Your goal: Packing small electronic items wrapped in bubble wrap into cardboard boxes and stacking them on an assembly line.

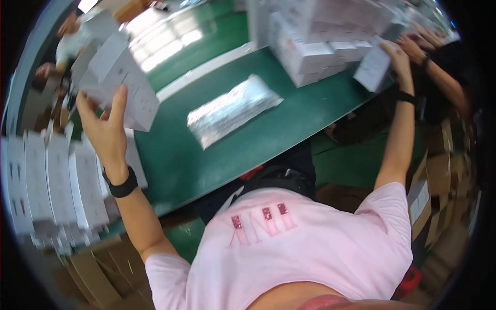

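The person's left hand point(106, 132) is up at the upper left of the frame, thumb and fingers set well apart and pinching the near end of a white box point(132, 88), which tilts there. Over at the upper right, the right hand point(398, 58) has its fingers closed on a second box point(373, 68), also tilted, by the front edge of the table point(222, 173); how each finger sits I can't make out.

Between the two, mid-frame, a silvery bag point(232, 111) lies slantwise on the green top. A stack point(309, 64) of white boxes stands at the top, just left of the second box, and a row point(54, 181) of them fills the left side. A co-worker's hands point(413, 47) are near the right hand; another person point(70, 49) is at the far upper left. Brown cartons point(106, 268) sit at the lower left.
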The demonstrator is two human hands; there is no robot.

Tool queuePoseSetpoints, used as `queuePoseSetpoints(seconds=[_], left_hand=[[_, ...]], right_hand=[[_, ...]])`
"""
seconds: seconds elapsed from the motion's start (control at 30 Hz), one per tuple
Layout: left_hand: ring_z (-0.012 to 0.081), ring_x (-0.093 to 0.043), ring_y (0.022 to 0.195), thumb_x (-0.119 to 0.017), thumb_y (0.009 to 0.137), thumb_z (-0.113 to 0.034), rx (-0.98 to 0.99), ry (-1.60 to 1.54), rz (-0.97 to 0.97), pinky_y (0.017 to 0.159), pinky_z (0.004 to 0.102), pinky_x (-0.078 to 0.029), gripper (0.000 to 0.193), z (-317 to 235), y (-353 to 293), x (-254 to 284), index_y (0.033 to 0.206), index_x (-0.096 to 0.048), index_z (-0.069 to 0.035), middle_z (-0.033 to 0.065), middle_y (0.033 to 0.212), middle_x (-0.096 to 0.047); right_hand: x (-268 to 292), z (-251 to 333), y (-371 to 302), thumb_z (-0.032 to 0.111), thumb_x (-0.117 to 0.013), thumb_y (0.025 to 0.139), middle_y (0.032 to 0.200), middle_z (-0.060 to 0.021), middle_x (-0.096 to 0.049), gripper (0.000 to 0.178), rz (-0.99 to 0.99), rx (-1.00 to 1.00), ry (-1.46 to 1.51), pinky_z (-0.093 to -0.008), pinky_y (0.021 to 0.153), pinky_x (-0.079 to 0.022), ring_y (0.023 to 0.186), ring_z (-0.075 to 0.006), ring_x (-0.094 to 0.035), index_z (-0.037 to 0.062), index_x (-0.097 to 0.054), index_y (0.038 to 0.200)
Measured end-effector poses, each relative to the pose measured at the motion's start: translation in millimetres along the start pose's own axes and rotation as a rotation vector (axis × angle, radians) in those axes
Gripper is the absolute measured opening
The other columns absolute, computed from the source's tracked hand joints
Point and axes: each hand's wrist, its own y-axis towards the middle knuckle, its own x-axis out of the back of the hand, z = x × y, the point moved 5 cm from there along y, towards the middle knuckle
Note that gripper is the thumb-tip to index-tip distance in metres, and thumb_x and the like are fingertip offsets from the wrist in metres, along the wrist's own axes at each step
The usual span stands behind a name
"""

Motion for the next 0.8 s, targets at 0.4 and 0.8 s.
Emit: queuePoseSetpoints(seconds=[0.4, 0.8], left_hand=[[0.038, -0.068, 0.085, -0.07, 0.073, -0.06, 0.145, 0.992, 0.542, 0.073, 0.0426, -0.054, 0.093, 72, -73, 20, 0.13, -0.048, 0.01, 0.0254, 0.093, -0.068], [0.0187, -0.063, 0.101, -0.075, 0.083, -0.018, 0.498, -0.293, 0.761, 0.093, 0.0324, -0.048, 0.059, -21, -154, -20, 0.135, -0.052, -0.001, 0.012, 0.109, -0.067]], right_hand=[[-21, -13, 6, 0.033, -0.062, 0.092, 0.092, -0.0193, -0.069, 0.04, 0.224, 0.252, -0.781, -0.0302, 0.082, -0.047, 0.091, -0.0191, -0.063, -0.0037, -0.067, 0.107], [-378, 234, -297, 0.004, -0.071, 0.066, 0.111, -0.0205, -0.061, 0.091, 0.928, 1.205, -0.613, -0.0432, 0.097, -0.043, 0.11, -0.0349, -0.057, 0.0151, -0.033, 0.147]])
